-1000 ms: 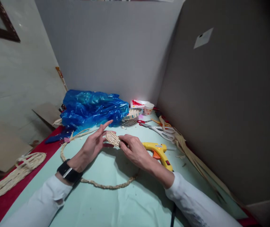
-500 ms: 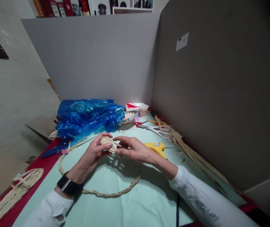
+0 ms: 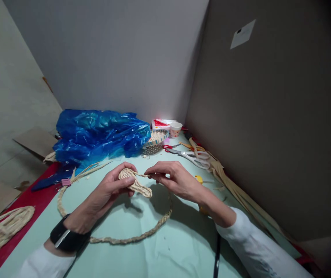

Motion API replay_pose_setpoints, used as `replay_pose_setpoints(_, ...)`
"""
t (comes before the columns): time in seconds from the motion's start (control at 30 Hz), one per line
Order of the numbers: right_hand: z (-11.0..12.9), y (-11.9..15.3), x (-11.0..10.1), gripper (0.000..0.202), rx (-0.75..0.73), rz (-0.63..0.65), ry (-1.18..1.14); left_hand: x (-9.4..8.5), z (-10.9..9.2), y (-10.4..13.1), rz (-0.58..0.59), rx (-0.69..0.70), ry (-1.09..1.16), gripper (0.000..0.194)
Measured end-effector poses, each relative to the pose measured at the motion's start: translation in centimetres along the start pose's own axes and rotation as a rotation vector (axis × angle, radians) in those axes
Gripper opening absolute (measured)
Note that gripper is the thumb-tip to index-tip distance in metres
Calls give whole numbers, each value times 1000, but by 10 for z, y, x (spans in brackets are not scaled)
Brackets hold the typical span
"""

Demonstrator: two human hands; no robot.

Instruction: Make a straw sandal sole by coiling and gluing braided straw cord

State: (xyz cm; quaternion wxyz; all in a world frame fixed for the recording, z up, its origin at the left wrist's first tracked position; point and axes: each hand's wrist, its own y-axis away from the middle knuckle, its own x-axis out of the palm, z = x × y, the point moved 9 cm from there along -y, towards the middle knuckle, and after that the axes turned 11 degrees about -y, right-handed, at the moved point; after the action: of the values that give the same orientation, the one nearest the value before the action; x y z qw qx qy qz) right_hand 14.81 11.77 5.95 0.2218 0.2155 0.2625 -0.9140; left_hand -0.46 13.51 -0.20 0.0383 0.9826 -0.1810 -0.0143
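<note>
Grey panel (image 3: 119, 54) stood upright at the back, meeting a darker panel (image 3: 263, 116) on my right; pale wall (image 3: 0, 69) lay to the left. High on the darker panel: a white card (image 3: 243, 34) with a small dark mark, any wording too small to read. Work surface: pale green cover (image 3: 130, 262), creased toward me, with red cloth (image 3: 38, 199) showing along the left edge.

Blue plastic (image 3: 98, 133) lay heaped at the far left. Just beside it, a shallow basket (image 3: 159, 136); behind that, a red-and-white packet (image 3: 161, 123), print illegible from my position. Paper cup (image 3: 176, 130) next to the packet, reddish printed pattern. Dark lettering on my right sleeve (image 3: 252, 243) was too blurred to make out.

Coiled straw piece (image 3: 138, 186) was up in front of me, above the cover. My left hand (image 3: 110, 183) was closed around its left end, thumb pressed on the upper face. My right hand (image 3: 177, 177) had thumb and fingertips pinched together on the thin straw strand (image 3: 141, 175) leading from it.

Below both hands, a braided straw length (image 3: 130, 240) curved across the green, pink clip (image 3: 66, 182) near its far left end. White-handled scissors (image 3: 192, 157) lay beyond my right hand.
</note>
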Motion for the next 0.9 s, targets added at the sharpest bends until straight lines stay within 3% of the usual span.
replay_pose_setpoints(0.3, 10, 8, -16, 22, -62, -69, 122, 5, -3, 5, -10, -9, -23, 25)
replay_pose_setpoints(0.53, -8, 12, -14, 24, 4, -39, 100, 15, 1, 7, 11, -50, 2, 31)
replay_pose_setpoints(0.7, -22, 13, -16, 20, 109, -46, -9, 13, 10, 6, -49, -115, 59, 26)
replay_pose_setpoints(0.9, -18, 22, -32, 25, 238, -246, -100, 4, 17, 4, -142, -133, 94, 25)
